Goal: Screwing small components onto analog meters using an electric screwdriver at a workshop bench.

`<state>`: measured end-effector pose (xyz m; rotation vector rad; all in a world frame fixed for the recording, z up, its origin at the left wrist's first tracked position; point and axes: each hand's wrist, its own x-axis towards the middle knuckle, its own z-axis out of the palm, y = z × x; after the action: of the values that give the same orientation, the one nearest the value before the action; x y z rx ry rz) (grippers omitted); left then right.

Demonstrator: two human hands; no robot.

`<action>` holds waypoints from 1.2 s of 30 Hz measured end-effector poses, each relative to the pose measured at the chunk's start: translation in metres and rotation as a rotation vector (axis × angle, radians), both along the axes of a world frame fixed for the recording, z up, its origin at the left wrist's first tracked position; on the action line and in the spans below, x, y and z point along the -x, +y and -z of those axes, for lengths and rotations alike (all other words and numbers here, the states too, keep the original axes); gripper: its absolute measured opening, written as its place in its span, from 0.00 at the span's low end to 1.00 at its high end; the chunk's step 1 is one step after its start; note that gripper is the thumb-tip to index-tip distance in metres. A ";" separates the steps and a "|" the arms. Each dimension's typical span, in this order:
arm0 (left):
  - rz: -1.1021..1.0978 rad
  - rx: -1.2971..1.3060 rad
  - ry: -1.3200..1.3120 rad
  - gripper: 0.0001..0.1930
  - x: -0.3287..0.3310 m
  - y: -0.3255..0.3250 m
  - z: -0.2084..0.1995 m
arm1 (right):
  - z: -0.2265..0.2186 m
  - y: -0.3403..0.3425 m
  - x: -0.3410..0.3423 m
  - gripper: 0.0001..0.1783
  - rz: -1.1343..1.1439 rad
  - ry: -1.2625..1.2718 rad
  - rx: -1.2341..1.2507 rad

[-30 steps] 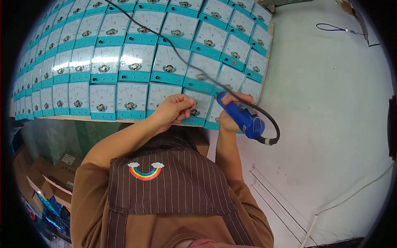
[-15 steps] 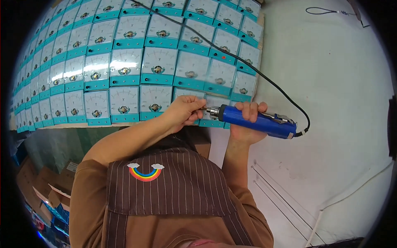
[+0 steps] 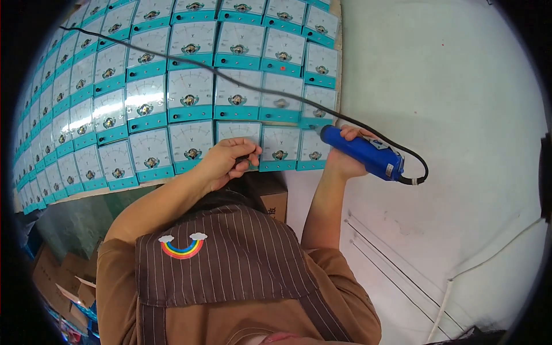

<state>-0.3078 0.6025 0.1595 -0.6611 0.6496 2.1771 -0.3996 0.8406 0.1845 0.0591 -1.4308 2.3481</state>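
Meters (image 3: 285, 49): driver (image 3: 362, 152), left fingers (image 3: 240, 150) now apart

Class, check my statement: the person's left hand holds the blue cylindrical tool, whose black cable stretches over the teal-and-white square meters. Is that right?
Wrong hand: the head view shows the right hand holding the blue cylindrical tool. Its black cable does stretch over the teal-and-white square meters.
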 end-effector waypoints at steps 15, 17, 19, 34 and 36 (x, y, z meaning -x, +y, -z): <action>0.066 0.102 0.067 0.07 0.000 0.009 -0.005 | 0.017 -0.013 -0.003 0.32 0.030 -0.013 -0.105; 0.097 0.068 0.080 0.07 0.001 0.007 -0.004 | 0.013 0.008 0.005 0.30 -0.084 -0.050 0.072; 0.014 0.081 0.072 0.07 0.001 0.010 0.000 | -0.013 0.005 -0.002 0.28 -0.138 -0.006 0.170; 0.374 0.147 0.350 0.10 0.011 0.038 0.003 | -0.049 -0.003 -0.081 0.22 -0.179 -0.205 0.445; 0.295 0.551 0.976 0.13 0.015 0.064 0.036 | -0.052 0.000 -0.078 0.22 -0.097 -0.162 0.312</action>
<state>-0.3233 0.6663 0.1237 0.3082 1.7552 1.9414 -0.3214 0.8408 0.2361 -0.1535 -1.1348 2.6810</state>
